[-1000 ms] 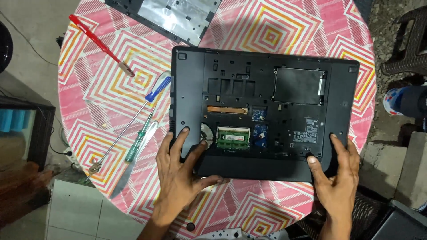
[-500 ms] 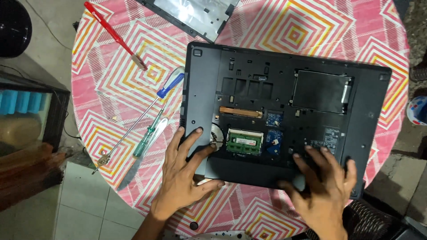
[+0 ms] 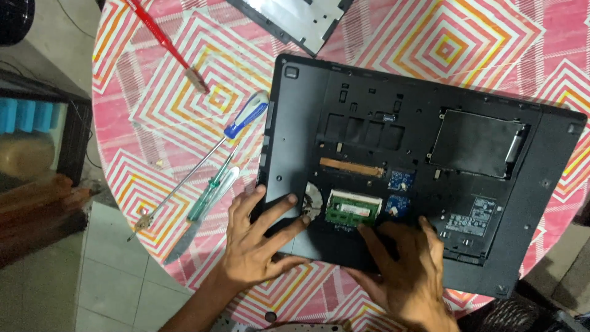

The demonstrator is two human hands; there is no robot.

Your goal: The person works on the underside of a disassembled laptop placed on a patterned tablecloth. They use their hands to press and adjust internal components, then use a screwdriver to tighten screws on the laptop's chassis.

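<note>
A single view is given, taken from a camera worn on the head and aimed steeply down, almost straight onto the round table (image 3: 153, 110). The scene is seen from close range: most of the frame is filled by the tabletop, and its rim is cut off at 12 and 3 o'clock. The wearer's body lies at 6 o'clock, from where the forearms enter. Floor is glimpsed at 9 and 7 o'clock. No second view is supplied, so nothing is shared.
</note>
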